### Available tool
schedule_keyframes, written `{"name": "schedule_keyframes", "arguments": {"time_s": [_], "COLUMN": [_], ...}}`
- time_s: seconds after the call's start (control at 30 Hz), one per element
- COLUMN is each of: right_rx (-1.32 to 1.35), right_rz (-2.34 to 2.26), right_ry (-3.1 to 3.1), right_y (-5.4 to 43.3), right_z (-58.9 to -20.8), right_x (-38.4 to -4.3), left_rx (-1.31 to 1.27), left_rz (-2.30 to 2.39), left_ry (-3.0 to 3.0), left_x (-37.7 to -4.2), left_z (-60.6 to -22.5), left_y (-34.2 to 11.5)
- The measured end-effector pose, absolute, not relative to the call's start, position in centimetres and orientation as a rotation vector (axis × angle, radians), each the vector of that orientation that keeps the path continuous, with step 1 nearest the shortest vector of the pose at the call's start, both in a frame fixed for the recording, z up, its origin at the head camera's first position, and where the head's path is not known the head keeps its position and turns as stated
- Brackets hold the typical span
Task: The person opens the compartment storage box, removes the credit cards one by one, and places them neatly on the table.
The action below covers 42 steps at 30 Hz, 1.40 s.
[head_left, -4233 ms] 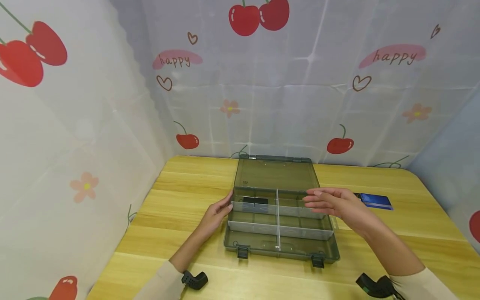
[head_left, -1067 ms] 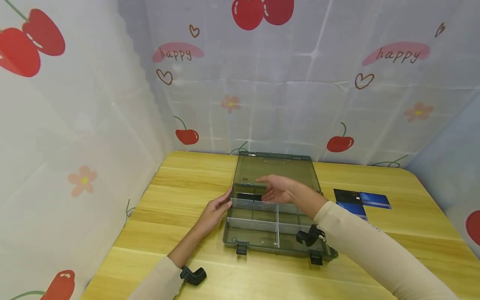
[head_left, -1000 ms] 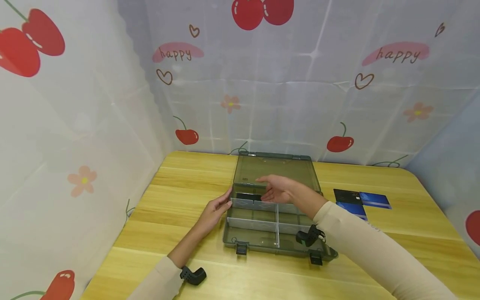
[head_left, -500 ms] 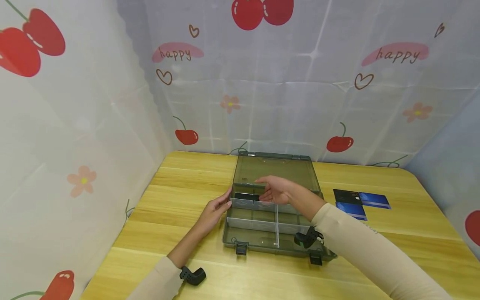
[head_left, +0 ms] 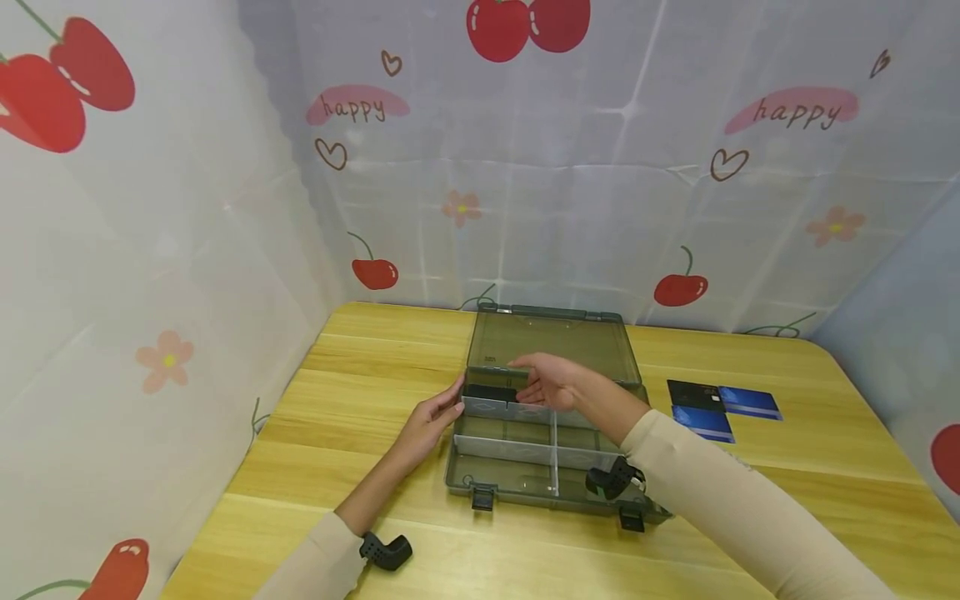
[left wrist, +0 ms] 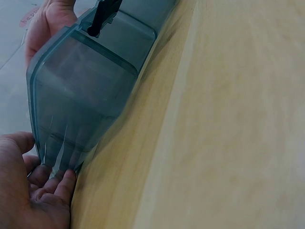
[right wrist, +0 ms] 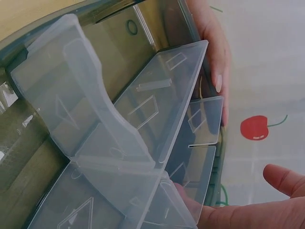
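A dark translucent compartment box [head_left: 510, 483] lies with its lid [head_left: 555, 337] folded back. My left hand [head_left: 427, 429] holds its left side, thumb by the rim and fingers against the outer wall, as the left wrist view shows of the box corner [left wrist: 86, 71]. My right hand [head_left: 555, 383] reaches into the back left compartment with thumb raised and fingers extended. Its fingertips are at the right end of a flat black card-like piece [head_left: 489, 393] there. In the right wrist view, clear dividers [right wrist: 147, 100] partly cover those fingers, so contact is hard to tell.
Right of the box, two blue cards [head_left: 750, 402] and a black card [head_left: 693, 393] lie on the wooden table [head_left: 337, 367]. Two dark latches [head_left: 482, 498] stick out at the box's front. A cherry-print curtain [head_left: 562, 225] stands behind the table.
My right hand has come from the box's right side into the back left compartment, then edged left. The black piece there has slid left with it. My left hand stays at the box's side.
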State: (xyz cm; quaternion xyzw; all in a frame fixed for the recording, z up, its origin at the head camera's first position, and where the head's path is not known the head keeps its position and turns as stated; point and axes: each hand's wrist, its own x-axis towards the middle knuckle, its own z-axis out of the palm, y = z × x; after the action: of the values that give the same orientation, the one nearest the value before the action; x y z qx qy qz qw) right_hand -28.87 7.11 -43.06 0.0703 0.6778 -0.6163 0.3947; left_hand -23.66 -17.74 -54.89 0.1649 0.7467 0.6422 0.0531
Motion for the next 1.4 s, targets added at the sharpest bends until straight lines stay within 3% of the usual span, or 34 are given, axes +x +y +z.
{"name": "schedule_keyframes", "arguments": {"time_s": [1.4], "right_rx": [-0.024], "right_rz": [-1.643], "right_ry": [1.919], "right_y": [6.7], "right_z": [-44.8], "right_x": [-28.6], "left_rx": [0.522], "left_rz": [1.983], "left_ry": [2.244], "left_x": [-23.5], "left_z": [-54.7], "left_y": [-17.8]}}
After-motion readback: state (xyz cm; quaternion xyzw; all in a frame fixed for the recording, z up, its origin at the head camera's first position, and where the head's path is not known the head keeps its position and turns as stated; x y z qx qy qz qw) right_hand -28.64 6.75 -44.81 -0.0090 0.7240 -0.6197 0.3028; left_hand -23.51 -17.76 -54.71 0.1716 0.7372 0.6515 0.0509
